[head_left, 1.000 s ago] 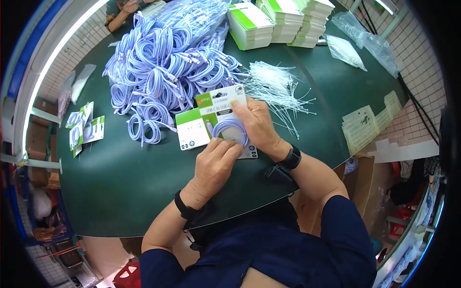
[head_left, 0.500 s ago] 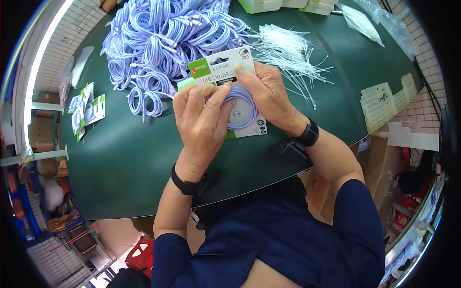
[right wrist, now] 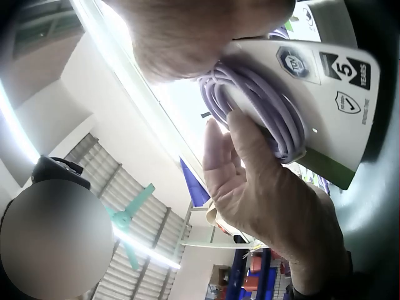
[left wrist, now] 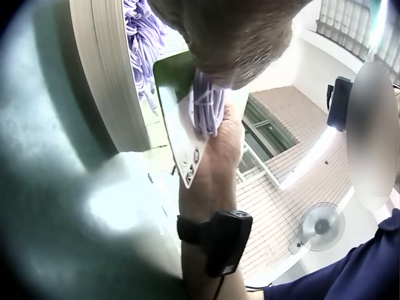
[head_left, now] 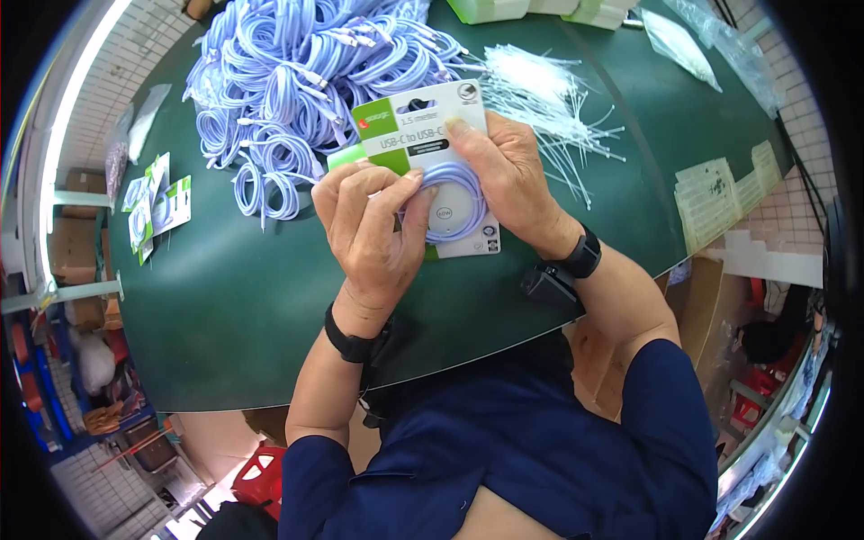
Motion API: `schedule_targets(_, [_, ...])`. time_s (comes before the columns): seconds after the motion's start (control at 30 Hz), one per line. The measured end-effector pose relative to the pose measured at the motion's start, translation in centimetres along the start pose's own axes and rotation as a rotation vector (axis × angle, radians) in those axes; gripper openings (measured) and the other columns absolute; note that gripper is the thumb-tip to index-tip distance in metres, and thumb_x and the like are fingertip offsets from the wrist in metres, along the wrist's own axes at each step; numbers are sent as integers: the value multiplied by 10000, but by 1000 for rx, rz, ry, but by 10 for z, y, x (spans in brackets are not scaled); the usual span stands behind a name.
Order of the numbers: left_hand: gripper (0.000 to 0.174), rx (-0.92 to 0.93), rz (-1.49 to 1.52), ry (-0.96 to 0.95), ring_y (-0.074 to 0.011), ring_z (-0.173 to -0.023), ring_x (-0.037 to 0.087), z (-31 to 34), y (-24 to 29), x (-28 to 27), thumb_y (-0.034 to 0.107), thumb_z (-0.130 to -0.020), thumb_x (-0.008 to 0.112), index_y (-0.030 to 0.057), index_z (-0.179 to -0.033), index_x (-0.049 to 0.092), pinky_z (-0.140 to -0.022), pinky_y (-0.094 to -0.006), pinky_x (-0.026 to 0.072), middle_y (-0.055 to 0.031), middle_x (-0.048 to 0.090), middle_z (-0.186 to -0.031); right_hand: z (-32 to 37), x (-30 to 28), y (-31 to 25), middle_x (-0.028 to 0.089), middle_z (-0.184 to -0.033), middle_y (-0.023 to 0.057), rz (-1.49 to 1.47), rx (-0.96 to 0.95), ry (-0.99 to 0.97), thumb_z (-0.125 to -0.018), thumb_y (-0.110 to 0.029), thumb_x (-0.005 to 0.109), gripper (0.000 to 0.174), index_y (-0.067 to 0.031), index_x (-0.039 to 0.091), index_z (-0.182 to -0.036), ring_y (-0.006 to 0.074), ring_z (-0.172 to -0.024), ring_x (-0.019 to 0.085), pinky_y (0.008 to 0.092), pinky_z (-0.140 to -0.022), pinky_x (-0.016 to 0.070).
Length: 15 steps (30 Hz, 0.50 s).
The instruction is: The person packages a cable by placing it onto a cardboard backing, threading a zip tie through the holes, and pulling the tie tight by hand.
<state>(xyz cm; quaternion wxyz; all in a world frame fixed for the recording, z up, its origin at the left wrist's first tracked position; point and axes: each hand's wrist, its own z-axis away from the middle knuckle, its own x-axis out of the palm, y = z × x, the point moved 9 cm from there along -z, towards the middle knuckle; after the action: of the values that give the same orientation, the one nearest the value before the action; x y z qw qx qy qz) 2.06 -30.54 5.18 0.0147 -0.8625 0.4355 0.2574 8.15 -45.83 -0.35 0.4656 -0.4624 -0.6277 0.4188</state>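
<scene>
A white and green printed card [head_left: 423, 135] is held up over the table, a coiled lilac cable [head_left: 477, 202] lying against its lower part. The right hand [head_left: 517, 175] grips the card's right side, thumb on its printed front. At the card's left edge, the left hand [head_left: 371, 225] pinches near the coil with thumb and forefinger, its other fingers curled. In the right wrist view the left hand [right wrist: 262, 181] has its fingertips at the coil [right wrist: 269, 112]. The left wrist view shows the coil [left wrist: 209, 106] tied with a thin strip.
Behind the card lies a large heap of lilac cables [head_left: 288, 63]. White ties [head_left: 540, 90] are spread to its right, with stacked cards [head_left: 513, 9] at the back. Several carded cables [head_left: 157, 207] lie at the left. A yellowish sheet [head_left: 724, 198] is on the right.
The card has been lifted nearer and turned more upright. The left hand moved up from below the coil to the card's left side. The head view has shifted.
</scene>
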Motion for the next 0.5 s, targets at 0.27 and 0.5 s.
schedule_targets(0.27, [559,-956,825,65,-268,-1059,690,38,-39,28,-13,-860,797,6,-1390,620,-971,-347,533,-123,706,-1100,-2,-7,-2,757,-1086,69,-21,-11,108,-1111,-223,586,319,40,681,-1265,87,-896,667,263,-776,562])
schedule_targets(0.5, [552,-758,465,-181,-277,-1045,778,30,-52,14,39,-898,754,-15,-1427,605,-894,-363,597,-215,764,-1119,-1,-16,-67,741,-1030,68,555,-558,327,-982,-124,763,338,15,681,-1278,156,-860,690,278,-774,563])
